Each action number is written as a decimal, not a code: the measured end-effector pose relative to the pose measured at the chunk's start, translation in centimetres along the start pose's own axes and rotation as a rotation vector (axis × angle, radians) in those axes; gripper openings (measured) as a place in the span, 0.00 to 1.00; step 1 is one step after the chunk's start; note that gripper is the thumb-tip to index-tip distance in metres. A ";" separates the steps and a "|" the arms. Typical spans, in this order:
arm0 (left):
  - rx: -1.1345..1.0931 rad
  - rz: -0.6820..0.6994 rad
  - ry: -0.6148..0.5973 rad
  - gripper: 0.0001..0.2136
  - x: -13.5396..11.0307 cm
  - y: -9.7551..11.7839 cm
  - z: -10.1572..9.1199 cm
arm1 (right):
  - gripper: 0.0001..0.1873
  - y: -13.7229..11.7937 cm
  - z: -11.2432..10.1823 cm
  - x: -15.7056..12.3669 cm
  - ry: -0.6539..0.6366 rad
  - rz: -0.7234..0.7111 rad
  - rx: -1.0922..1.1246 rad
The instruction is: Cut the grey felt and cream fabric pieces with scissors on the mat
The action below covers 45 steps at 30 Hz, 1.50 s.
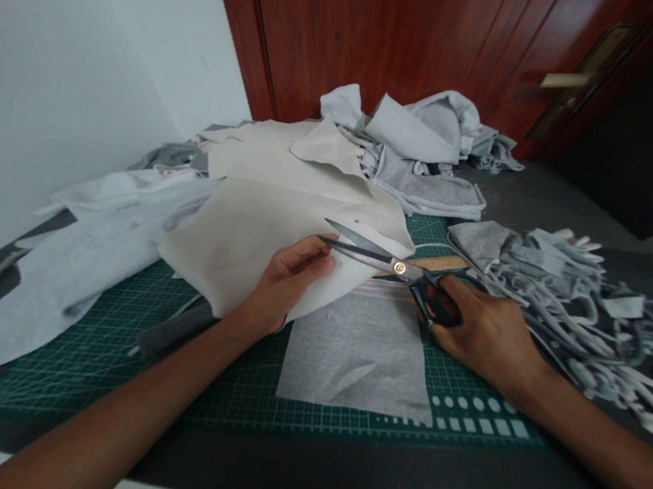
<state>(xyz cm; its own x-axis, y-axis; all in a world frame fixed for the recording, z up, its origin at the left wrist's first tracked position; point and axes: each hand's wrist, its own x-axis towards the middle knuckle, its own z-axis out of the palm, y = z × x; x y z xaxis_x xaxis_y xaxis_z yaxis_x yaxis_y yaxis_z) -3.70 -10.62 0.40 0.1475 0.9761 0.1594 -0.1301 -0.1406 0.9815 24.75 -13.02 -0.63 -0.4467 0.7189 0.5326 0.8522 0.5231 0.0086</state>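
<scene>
Fingers through the black handles, my right hand (485, 328) grips a pair of scissors (399, 267) whose blades are slightly apart and point left. The blades lie over a large cream fabric piece (275, 211), with their tips close to my left fingertips. My left hand (292, 284) pinches the front part of this cream piece; the exact pinch is partly hidden. Below it, a grey fabric piece (356, 360) lies flat on a green cutting mat (231, 395). A wooden ruler (436, 263) shows partly behind the scissors.
Pale grey cloth (94, 249) spreads over the left side. Folded grey pieces (426, 137) are heaped at the back near a brown door (394, 22). Tangled fabric strips (585, 316) lie on the right. A dark grey roll (176, 330) rests beneath my left forearm.
</scene>
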 end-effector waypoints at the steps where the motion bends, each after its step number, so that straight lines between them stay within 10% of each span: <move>1: 0.008 0.002 -0.005 0.06 0.0 0.0 0.0 | 0.07 0.0 0.0 0.0 -0.013 0.005 0.012; 11: 0.022 0.013 -0.029 0.05 -0.1 0.5 0.1 | 0.08 -0.4 0.8 -0.1 -0.175 0.167 0.231; 35: 0.020 0.037 0.008 0.20 -0.1 0.1 0.1 | 0.16 3.4 2.1 1.4 -0.013 0.450 0.396; 45: 0.144 0.070 -0.252 0.20 -0.7 0.9 0.5 | 0.14 0.5 1.9 0.4 0.080 0.351 0.798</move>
<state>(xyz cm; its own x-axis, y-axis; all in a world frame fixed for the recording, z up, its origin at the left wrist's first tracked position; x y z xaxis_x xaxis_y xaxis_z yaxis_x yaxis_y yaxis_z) -3.43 -11.47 1.22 0.3847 0.8938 0.2306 -0.0110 -0.2454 0.9694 24.52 -11.59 -2.03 -0.1482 0.8797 0.4518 0.4781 0.4636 -0.7460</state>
